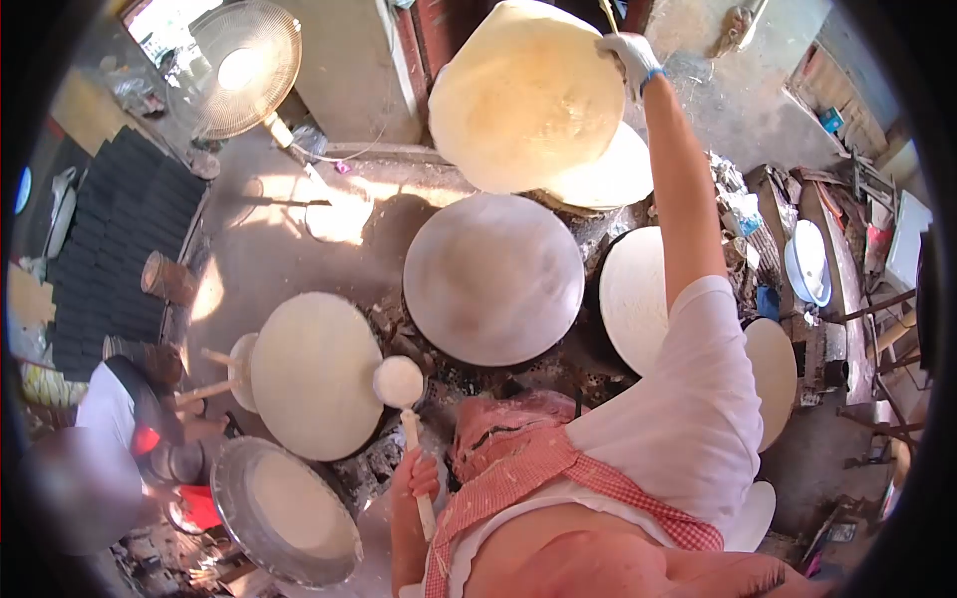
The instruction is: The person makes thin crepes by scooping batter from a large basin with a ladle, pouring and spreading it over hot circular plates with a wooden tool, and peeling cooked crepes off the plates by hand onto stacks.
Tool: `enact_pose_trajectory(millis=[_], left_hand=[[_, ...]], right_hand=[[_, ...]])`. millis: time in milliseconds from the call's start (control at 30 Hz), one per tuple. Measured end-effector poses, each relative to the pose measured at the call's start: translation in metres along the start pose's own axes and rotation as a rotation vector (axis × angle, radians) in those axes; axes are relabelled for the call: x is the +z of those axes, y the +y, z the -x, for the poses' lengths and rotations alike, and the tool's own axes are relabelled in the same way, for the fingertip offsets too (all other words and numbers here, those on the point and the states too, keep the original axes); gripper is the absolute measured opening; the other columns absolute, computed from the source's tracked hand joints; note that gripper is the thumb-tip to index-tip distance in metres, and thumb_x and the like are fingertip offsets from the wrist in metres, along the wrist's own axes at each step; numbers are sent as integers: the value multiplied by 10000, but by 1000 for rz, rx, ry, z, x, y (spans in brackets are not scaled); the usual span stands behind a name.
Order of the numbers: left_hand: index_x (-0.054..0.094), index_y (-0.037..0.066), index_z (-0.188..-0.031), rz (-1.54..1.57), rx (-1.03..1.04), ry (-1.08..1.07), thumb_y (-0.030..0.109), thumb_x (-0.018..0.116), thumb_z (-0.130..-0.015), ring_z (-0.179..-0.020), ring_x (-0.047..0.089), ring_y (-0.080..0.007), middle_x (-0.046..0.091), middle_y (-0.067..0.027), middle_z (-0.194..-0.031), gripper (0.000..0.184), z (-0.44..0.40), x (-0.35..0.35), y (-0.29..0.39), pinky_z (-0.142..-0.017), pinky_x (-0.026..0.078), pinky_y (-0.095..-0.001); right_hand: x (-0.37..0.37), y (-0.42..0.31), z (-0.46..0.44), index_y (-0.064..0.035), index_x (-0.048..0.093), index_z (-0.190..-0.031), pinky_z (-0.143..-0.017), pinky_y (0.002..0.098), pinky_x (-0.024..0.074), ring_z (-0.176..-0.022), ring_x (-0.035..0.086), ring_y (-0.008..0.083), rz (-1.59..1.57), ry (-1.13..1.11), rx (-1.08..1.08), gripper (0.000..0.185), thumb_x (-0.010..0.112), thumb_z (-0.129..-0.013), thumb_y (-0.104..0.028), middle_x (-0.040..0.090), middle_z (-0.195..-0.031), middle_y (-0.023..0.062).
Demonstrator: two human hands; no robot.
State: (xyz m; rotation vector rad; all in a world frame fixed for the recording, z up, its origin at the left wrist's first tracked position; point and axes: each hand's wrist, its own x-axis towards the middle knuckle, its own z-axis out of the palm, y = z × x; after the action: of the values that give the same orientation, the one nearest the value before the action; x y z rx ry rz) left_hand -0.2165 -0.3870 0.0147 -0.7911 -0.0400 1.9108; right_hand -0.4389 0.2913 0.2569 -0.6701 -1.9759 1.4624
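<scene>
My left hand (415, 474) is closed round the wooden handle of a ladle (399, 383), whose round white bowl is beside a batter-covered griddle (316, 377). Stretched far forward, my right hand (633, 62), in a white glove, grips the edge of a large thin pancake (526, 95). That pancake hangs above a stack of pale pancakes (606, 171). Between my arms lies a bare grey griddle (493, 279). A wide metal basin (287, 510) of white batter stands at the lower left.
A standing fan (235, 70) is at the upper left, near stacked dark briquettes (120, 249). Another white-covered griddle (636, 299) lies under my right arm. At the right is a blue-rimmed basin (807, 263) among clutter. Part of another person (108, 404) shows at the left.
</scene>
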Motion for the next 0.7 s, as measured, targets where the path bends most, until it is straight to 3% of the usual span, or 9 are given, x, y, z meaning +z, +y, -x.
enact_pose_trajectory(millis=[33, 133, 167, 300, 400, 467, 500, 567, 700], left_hand=[[533, 221, -1196, -3, 13, 15, 233, 376, -988, -405, 353, -79, 365, -3, -591, 261, -3, 4, -2, -346, 320, -222], [536, 183, -1185, 34, 45, 75, 235, 380, -988, -407, 356, -76, 362, -2, -592, 256, -13, 19, -11, -351, 319, -224], [539, 169, -1178, 66, 45, 103, 236, 383, -988, -406, 355, -76, 360, -1, -592, 254, -17, 28, -10, -351, 318, -225], [550, 150, -1182, 50, 94, 178, 213, 391, -983, -395, 332, -74, 346, 4, -590, 263, -24, 57, -21, -347, 301, -216], [532, 153, -1213, 54, 124, 182, 198, 389, -981, -407, 333, -71, 345, -1, -602, 276, -30, 68, -26, -351, 301, -209], [511, 162, -1240, 69, 127, 156, 194, 390, -981, -420, 338, -70, 346, -3, -613, 287, -32, 72, -29, -359, 309, -207], [502, 172, -1251, 78, 125, 136, 192, 391, -981, -424, 340, -69, 347, -4, -618, 293, -32, 74, -31, -363, 312, -207], [492, 183, -1265, 97, 133, 115, 190, 392, -981, -429, 341, -69, 348, -5, -623, 301, -29, 74, -35, -366, 316, -207], [475, 196, -1291, 93, 158, 66, 183, 392, -981, -431, 341, -74, 349, -5, -629, 321, -24, 62, -34, -362, 314, -214]], right_hand=[[-14, 35, -15, -89, 565, -554, -367, 254, 235, -367, 332, 87, -90, 48, -53, 165, 673, -644, -175, 424, -470, -24], [-44, 125, -18, -78, 612, -659, -374, 261, 301, -379, 386, 104, -434, 196, 171, 84, 683, -690, -110, 480, -516, 1], [-55, 173, -23, -67, 617, -670, -391, 258, 315, -397, 410, 108, -405, 268, 78, 74, 676, -698, -101, 500, -535, 13], [-61, 300, 10, -119, 557, -618, -378, 248, 278, -393, 384, 95, -668, 483, 253, 152, 642, -743, -111, 473, -530, -20], [-62, 439, 9, -77, 584, -717, -394, 278, 399, -425, 494, 137, -463, 775, 468, 126, 646, -770, -172, 543, -566, 29], [-60, 451, 24, -52, 604, -775, -398, 302, 425, -448, 533, 164, -74, 835, 608, 165, 644, -793, -211, 585, -602, 60], [-55, 444, 26, -26, 620, -841, -405, 313, 431, -462, 549, 172, -250, 854, 663, 207, 634, -812, -230, 610, -629, 70], [-74, 523, -1, -7, 632, -863, -446, 319, 459, -497, 583, 178, 25, 869, 604, 293, 595, -837, -297, 624, -641, 77], [-83, 428, 16, -40, 696, -864, -543, 385, 492, -618, 635, 215, 499, 735, 711, 436, 530, -824, -442, 686, -769, 82]])
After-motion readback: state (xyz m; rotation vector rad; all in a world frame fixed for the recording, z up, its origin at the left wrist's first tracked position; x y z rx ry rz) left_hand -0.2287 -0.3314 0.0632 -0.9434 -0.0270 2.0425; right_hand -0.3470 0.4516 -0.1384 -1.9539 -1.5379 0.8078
